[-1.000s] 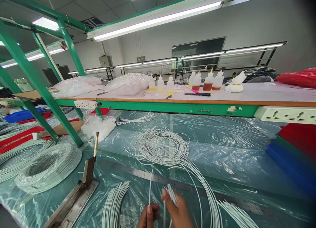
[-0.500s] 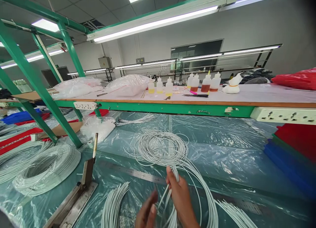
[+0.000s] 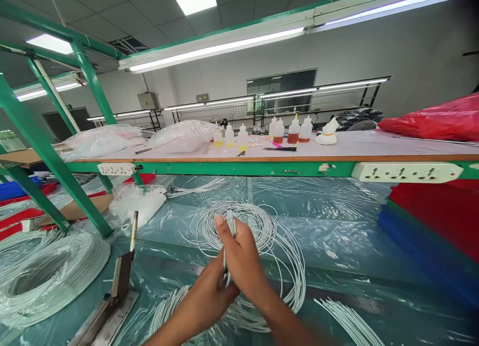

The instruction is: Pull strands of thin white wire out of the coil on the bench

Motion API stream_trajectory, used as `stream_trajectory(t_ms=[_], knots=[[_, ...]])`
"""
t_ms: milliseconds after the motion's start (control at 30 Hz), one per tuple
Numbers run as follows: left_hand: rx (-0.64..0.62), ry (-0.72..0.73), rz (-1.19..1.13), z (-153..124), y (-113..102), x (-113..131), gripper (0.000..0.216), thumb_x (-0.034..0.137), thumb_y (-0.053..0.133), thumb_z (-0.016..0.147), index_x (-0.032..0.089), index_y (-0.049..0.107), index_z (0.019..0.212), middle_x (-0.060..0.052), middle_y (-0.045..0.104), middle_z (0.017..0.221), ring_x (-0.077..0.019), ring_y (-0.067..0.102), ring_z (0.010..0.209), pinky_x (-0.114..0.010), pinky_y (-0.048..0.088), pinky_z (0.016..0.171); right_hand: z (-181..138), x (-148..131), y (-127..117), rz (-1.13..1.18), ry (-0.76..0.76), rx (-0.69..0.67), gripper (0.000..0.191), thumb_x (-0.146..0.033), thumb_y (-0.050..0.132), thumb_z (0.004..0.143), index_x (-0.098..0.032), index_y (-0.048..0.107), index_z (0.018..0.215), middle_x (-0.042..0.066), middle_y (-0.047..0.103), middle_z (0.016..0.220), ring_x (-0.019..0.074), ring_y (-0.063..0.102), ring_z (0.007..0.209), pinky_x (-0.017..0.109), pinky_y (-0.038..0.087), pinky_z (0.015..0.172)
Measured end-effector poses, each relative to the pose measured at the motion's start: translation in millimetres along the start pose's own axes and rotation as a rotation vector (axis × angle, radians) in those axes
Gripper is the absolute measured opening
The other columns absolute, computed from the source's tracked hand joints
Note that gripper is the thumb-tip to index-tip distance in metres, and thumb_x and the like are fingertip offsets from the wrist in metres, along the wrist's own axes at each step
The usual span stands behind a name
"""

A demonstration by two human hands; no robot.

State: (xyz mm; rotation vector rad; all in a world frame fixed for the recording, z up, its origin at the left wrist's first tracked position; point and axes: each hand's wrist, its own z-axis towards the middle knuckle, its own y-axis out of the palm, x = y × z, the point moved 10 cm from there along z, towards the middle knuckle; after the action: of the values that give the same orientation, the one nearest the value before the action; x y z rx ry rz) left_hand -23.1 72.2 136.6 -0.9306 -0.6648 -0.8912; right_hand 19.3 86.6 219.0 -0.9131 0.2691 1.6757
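Both hands have risen from the bottom edge of the view toward the middle of the bench since a second ago, and the cut wires they carry now stand upright. The right hand [image 3: 241,258] is closed around a thin bundle of white wire lengths [image 3: 229,223], thumb pressed along them, their blunt ends poking just above the fingertips. The left hand [image 3: 209,291] is pressed against the lower part of the same bundle from below; whether its fingers are clenched on the wires cannot be told, as the right hand covers them.

Behind the hands lies a loose coil of white wire [image 3: 269,236], round and springy, its strands fanning out over the glossy, wrinkled plastic sheet [image 3: 337,221] that covers the green bench. More cut lengths [image 3: 352,321] lie in a gently curved sheaf to the right, near the front edge. To the left, a tight, thick wire reel [image 3: 45,271] rests flat, near a dull steel lever cutter [image 3: 116,291] with its handle tilted up. On the raised shelf stand squat translucent squeeze bottles [image 3: 294,131], some holding yellow fluid, some brown.
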Motion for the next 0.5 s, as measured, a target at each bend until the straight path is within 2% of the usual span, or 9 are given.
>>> stream_trajectory(t_ms=[67, 133, 167, 200, 267, 333, 400, 467, 500], knots=[[0.125, 0.054, -0.148, 11, -10, 4, 0.029, 0.012, 0.041, 0.067, 0.013, 0.056, 0.09, -0.005, 0.058, 0.094, -0.0152, 0.049, 0.09, -0.024, 0.037, 0.084, 3, -17, -4, -0.007, -0.099, -0.015, 0.041, -0.053, 0.036, 0.082, -0.015, 0.045, 0.071, 0.003, 0.049, 0.074, 0.0136, 0.044, 0.073, 0.029, 0.035, 0.07], [0.268, 0.043, -0.294, 20, -27, 5, 0.007, 0.017, 0.048, 0.068, 0.013, 0.052, 0.072, -0.002, 0.054, 0.072, -0.0118, 0.047, 0.072, -0.022, 0.038, 0.071, 5, -23, -6, 0.059, -0.148, -0.078, 0.034, -0.049, 0.044, 0.08, -0.019, 0.051, 0.093, 0.003, 0.052, 0.096, 0.0154, 0.046, 0.092, 0.03, 0.035, 0.082], [0.34, 0.028, -0.353, 23, -38, 6, 0.011, 0.024, 0.052, 0.07, 0.014, 0.048, 0.069, 0.001, 0.048, 0.063, -0.0096, 0.043, 0.062, -0.021, 0.037, 0.061, 6, -19, -7, 0.103, -0.147, -0.107, 0.039, -0.047, 0.05, 0.077, -0.024, 0.047, 0.109, 0.002, 0.049, 0.108, 0.0151, 0.043, 0.102, 0.029, 0.033, 0.088], [0.399, 0.02, -0.411, 25, -48, 9, 0.022, 0.034, 0.054, 0.071, 0.014, 0.044, 0.067, 0.004, 0.04, 0.055, -0.0074, 0.036, 0.053, -0.019, 0.033, 0.052, 6, -12, -7, 0.143, -0.133, -0.133, 0.054, -0.044, 0.055, 0.074, -0.029, 0.036, 0.123, 0.001, 0.044, 0.119, 0.014, 0.038, 0.112, 0.028, 0.029, 0.094], [0.469, 0.046, -0.535, 27, -65, 22, 0.038, 0.049, 0.049, 0.074, 0.014, 0.038, 0.065, 0.007, 0.023, 0.045, -0.0046, 0.021, 0.043, -0.019, 0.018, 0.041, 1, 11, 1, 0.211, -0.059, -0.223, 0.085, -0.039, 0.064, 0.067, -0.03, 0.013, 0.135, 0.001, 0.035, 0.13, 0.0124, 0.028, 0.121, 0.028, 0.02, 0.1], [0.485, 0.108, -0.684, 25, -77, 42, 0.037, 0.048, 0.044, 0.079, 0.015, 0.035, 0.065, 0.007, 0.014, 0.045, -0.0038, 0.013, 0.041, -0.018, 0.014, 0.041, -14, 35, 29, 0.32, 0.032, -0.44, 0.093, -0.034, 0.07, 0.06, -0.024, 0.016, 0.136, 0.004, 0.044, 0.12, 0.0135, 0.038, 0.113, 0.027, 0.026, 0.096], [0.456, 0.159, -0.873, 22, -83, 59, 0.033, 0.037, 0.04, 0.085, 0.014, 0.032, 0.062, 0.005, 0.007, 0.048, -0.0041, 0.008, 0.041, -0.018, 0.013, 0.042, -35, 57, 56, 0.393, 0.117, -0.632, 0.072, -0.032, 0.071, 0.057, -0.019, 0.042, 0.122, 0.002, 0.055, 0.094, 0.0118, 0.05, 0.084, 0.023, 0.038, 0.075], [0.459, 0.192, -1.033, 13, -96, 72, 0.033, 0.028, 0.032, 0.088, 0.014, 0.03, 0.059, 0.004, 0.005, 0.049, -0.0048, 0.005, 0.04, -0.018, 0.012, 0.04, -53, 82, 70, 0.327, 0.201, -0.73, 0.033, -0.03, 0.067, 0.06, -0.017, 0.06, 0.09, -0.003, 0.051, 0.069, 0.0068, 0.042, 0.06, 0.017, 0.034, 0.056], [0.486, 0.213, -1.067, 6, -107, 77, 0.035, 0.026, 0.027, 0.089, 0.014, 0.028, 0.056, 0.003, 0.004, 0.048, -0.0054, 0.005, 0.039, -0.018, 0.012, 0.039, -60, 96, 71, 0.26, 0.242, -0.752, 0.017, -0.028, 0.063, 0.063, -0.016, 0.061, 0.075, -0.005, 0.047, 0.061, 0.0056, 0.037, 0.054, 0.016, 0.029, 0.051]])
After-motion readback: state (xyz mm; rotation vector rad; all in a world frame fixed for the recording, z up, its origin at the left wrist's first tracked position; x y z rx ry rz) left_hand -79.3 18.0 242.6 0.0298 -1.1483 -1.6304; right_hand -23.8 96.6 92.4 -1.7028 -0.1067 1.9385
